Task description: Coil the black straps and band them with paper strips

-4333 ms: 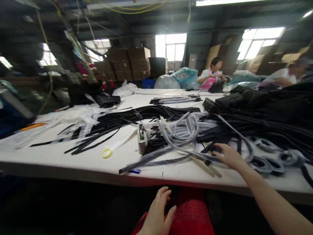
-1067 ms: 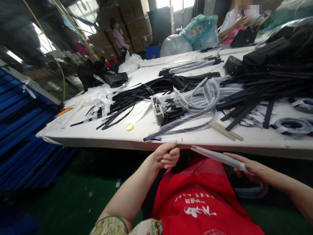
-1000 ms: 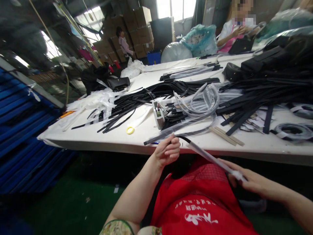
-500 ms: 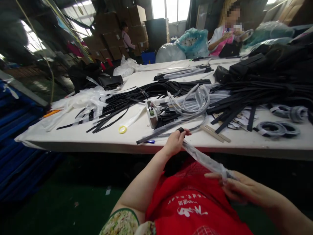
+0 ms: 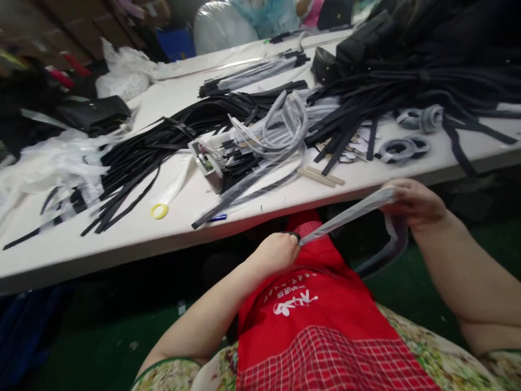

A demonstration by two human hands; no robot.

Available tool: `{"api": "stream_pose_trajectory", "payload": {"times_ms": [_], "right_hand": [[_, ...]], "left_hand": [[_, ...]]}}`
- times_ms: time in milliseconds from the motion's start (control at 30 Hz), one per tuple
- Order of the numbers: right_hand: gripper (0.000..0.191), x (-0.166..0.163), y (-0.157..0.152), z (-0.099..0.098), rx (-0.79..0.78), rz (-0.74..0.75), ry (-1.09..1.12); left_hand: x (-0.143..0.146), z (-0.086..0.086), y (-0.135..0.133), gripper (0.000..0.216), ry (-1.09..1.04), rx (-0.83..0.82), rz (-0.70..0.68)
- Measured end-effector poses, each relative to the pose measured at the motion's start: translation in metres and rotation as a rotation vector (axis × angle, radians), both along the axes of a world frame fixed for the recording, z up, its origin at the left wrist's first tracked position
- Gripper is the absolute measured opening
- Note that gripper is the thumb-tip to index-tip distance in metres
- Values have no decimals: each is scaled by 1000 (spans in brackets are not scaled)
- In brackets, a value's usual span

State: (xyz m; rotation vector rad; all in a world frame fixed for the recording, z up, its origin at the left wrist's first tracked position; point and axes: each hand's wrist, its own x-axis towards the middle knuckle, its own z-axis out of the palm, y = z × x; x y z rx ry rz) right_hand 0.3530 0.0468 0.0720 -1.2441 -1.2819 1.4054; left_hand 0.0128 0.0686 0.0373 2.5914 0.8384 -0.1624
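Note:
A long dark strap in a clear plastic sleeve (image 5: 345,217) stretches between my two hands, in front of the table edge and above my red apron (image 5: 301,282). My left hand (image 5: 279,251) is closed around its black end. Higher and to the right, my right hand (image 5: 415,202) grips the sleeved strap farther along. From the right hand the rest of the strap hangs in a loop, its lower end passing behind the apron's side. The fingertips of the right hand are partly hidden.
On the white table (image 5: 134,239) lie bundles of black straps (image 5: 158,138), a coil of sleeved straps (image 5: 285,130), a small metal device (image 5: 207,167), a yellow ring (image 5: 159,210), a blue pen (image 5: 217,218) and rolled straps (image 5: 396,150). Crumpled plastic (image 5: 52,163) covers the left side.
My right hand has risen from low at the right to table-edge height, pulling the sleeved strap upward. The left hand has lowered slightly toward the apron. The view has tilted down and turned right.

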Motion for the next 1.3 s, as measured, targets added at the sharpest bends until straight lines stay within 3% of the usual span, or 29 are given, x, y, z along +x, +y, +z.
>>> {"api": "stream_pose_trajectory", "payload": {"times_ms": [67, 167, 267, 333, 367, 433, 500, 567, 667, 733, 800, 833, 900, 1000, 1033, 1100, 1133, 1200, 1233, 1300], "right_hand": [[35, 22, 9, -7, -51, 128, -217], [30, 48, 19, -22, -116, 300, -591], [48, 35, 14, -35, 111, 279, -848], [68, 1, 4, -43, 325, 319, -733], [68, -18, -2, -47, 374, 376, -611], [38, -53, -11, -55, 332, 440, -347], [41, -70, -15, -61, 187, 409, -145], [48, -71, -16, -63, 66, 377, -24], [47, -58, -23, -53, 12, 422, 75], [47, -49, -30, -42, 0, 513, 164], [45, -35, -33, -32, -24, 573, 261], [44, -24, -32, -29, -35, 550, 296], [41, 3, -23, -29, -22, 404, 290], [30, 39, -3, -37, 89, 139, 9], [27, 43, 3, -41, 158, 66, -125], [38, 34, 8, -49, 311, 8, -321], [43, 21, 8, -53, 365, 43, -344], [31, -17, 1, -58, 342, 203, -253], [26, -37, -5, -59, 271, 283, -172], [40, -72, -20, -56, 108, 374, -9]], "left_hand": [[-5, -3, 0, 43, -9, -222, 17], [-5, -1, 5, 59, -133, -733, 91], [14, 12, 7, 60, -241, -1114, 224], [38, 24, 5, 55, -307, -1275, 273], [52, 30, 5, 51, -360, -1344, 288], [78, 40, 7, 44, -532, -1450, 337], [101, 44, 16, 33, -775, -1471, 418], [118, 42, 28, 23, -997, -1392, 504], [134, 27, 50, 24, -1199, -967, 571], [138, 11, 61, 34, -1134, -495, 520], [135, -4, 67, 40, -863, -92, 390], [131, -9, 68, 41, -707, 26, 321], [122, -14, 62, 42, -471, 108, 225], [115, -3, 42, 50, -343, -70, 211], [116, 5, 35, 54, -339, -209, 251], [124, 21, 24, 61, -395, -610, 374], [130, 28, 21, 62, -448, -823, 437], [142, 40, 21, 58, -596, -1139, 526], [147, 42, 24, 54, -690, -1207, 550], [150, 41, 32, 48, -896, -1122, 592]]}}
